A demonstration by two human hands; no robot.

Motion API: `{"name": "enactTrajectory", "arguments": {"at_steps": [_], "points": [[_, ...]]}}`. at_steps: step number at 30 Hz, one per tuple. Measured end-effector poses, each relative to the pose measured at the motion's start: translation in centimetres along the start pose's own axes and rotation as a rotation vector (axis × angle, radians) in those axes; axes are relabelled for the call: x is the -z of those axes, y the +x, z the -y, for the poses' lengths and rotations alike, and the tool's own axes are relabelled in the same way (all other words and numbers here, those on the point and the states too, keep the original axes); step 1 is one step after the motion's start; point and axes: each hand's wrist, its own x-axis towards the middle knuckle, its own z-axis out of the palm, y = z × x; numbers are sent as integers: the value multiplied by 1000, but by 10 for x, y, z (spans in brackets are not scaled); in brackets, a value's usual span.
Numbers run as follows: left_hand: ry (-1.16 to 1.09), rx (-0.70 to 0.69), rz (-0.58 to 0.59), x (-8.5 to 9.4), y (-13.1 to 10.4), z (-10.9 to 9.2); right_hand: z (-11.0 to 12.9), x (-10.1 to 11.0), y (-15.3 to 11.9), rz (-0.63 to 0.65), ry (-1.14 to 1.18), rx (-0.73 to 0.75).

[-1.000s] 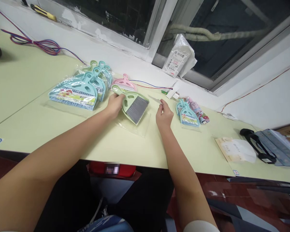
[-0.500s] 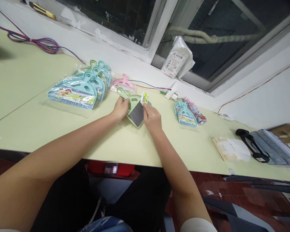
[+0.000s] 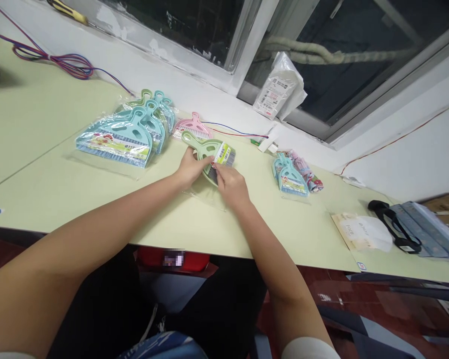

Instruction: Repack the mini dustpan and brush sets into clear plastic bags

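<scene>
A small green dustpan and brush set [image 3: 205,148] with dark bristles is held just over the table, its handle pointing up and left. My left hand [image 3: 190,167] grips its left side, the thumb laid across to the label. A yellow-green and white printed label [image 3: 224,152] lies across the bristles. My right hand [image 3: 232,184] is closed, fingertips pinched at the label's lower edge. A clear plastic bag [image 3: 205,197] lies under the hands. Behind sits a pink dustpan set [image 3: 193,125]; to the left are several bagged blue and green dustpan sets [image 3: 115,132].
Small blue dustpan sets [image 3: 292,179] lie to the right beside a patterned cloth bundle [image 3: 306,172]. A wire coil [image 3: 69,67] is at the back left. A white package [image 3: 279,92] leans at the window. A face-towel pack [image 3: 361,232] and a black strap-like object [image 3: 394,229] lie far right.
The label now lies flatter and more across the bristles. My left thumb has reached right onto it, and my right hand has shifted slightly down and left. The view has shifted slightly.
</scene>
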Motion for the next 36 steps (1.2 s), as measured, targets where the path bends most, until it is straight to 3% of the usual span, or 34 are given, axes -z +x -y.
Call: {"name": "enactTrajectory", "arguments": {"at_steps": [7,25,36], "points": [[66,65,-43,2,-4,-6,3,1,0,0,50,15],[-97,314,-76,-4,-11,-26,7,-1,-1,38,63,58],[-23,174,-85,0,-3,-9,11,0,1,47,27,80]]}}
